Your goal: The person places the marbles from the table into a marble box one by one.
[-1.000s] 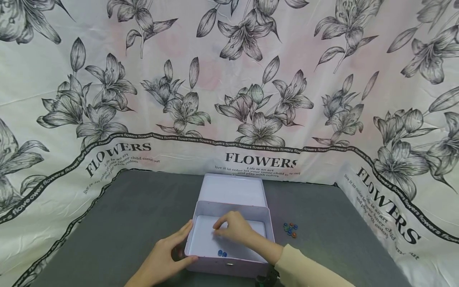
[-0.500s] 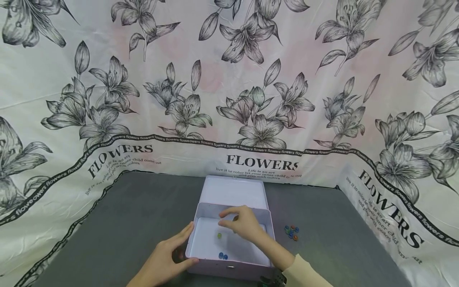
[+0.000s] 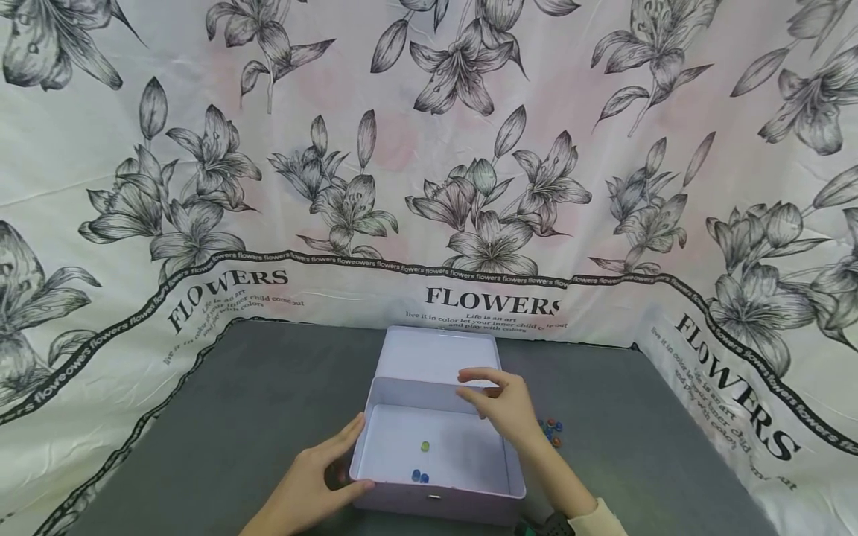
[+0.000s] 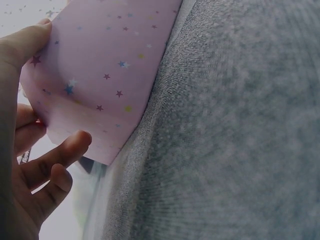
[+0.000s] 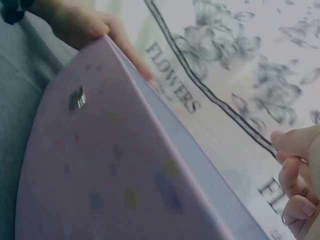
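A lidded box (image 3: 462, 504) stands with its lid (image 3: 439, 356) folded back; it is pale inside, and the left wrist view shows its pink, star-printed side (image 4: 105, 75). My left hand (image 3: 311, 476) holds its near left corner, thumb on the front edge and fingers along the left side. Inside lie one yellow-green marble (image 3: 425, 447) and two blue marbles (image 3: 420, 476), close together near the front wall. Over the box's right side hovers my right hand (image 3: 506, 406), thumb and index finger apart, with nothing visible between them.
Several blue, green and orange marbles (image 3: 556, 442) lie on the grey table cloth (image 3: 281, 387) right of the box, partly behind my right forearm. A flower-printed curtain (image 3: 355, 298) hangs behind. The box front carries a small metal latch (image 5: 78, 99).
My right hand has let go of the yellow-green marble inside the box, then risen and moved right toward the box's right side. My left hand still holds the corner.
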Available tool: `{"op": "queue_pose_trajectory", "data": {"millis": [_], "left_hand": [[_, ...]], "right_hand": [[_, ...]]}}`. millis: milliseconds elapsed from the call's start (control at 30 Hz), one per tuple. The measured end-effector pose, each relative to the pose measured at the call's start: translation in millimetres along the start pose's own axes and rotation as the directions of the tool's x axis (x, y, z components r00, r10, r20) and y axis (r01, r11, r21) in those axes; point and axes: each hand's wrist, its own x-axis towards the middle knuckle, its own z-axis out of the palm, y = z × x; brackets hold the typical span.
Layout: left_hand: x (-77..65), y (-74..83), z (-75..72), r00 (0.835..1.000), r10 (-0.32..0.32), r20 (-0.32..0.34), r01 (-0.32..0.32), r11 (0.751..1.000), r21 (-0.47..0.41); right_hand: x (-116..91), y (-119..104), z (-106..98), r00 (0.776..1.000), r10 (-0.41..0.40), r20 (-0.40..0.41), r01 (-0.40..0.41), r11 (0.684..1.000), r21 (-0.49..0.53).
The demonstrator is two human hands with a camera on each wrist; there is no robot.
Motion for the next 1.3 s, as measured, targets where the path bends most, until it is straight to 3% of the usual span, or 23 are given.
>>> {"op": "queue_pose_trajectory", "data": {"millis": [300,633,833,1033,1300], "left_hand": [[0.7,-0.3,-0.3,1.0,0.002,0.017,-0.001,0.999,-0.049],[1.7,0.0,-2.2,1.0,-0.006,0.014,0.006,0.999,-0.033],[0.8,1.7,0.3,0.999,-0.038,0.022,0.038,0.999,-0.031],[1.0,3.0,1.2,0.998,-0.06,0.028,0.061,0.998,-0.029],[2.4,4.7,-0.8,0.997,-0.059,0.04,0.06,0.998,-0.03]], "right_hand": [[-17.0,24.5,-57.1,0.985,0.011,-0.173,-0.013,1.0,-0.014],[-40.1,59.4,-103.5,0.965,0.108,-0.237,-0.124,0.991,-0.053],[-51.4,83.2,-119.2,0.938,0.201,-0.283,-0.239,0.965,-0.109],[-59.7,100.0,-127.2,0.923,0.283,-0.26,-0.329,0.932,-0.155],[-62.0,109.3,-130.9,0.923,0.314,-0.223,-0.358,0.913,-0.197]]}}
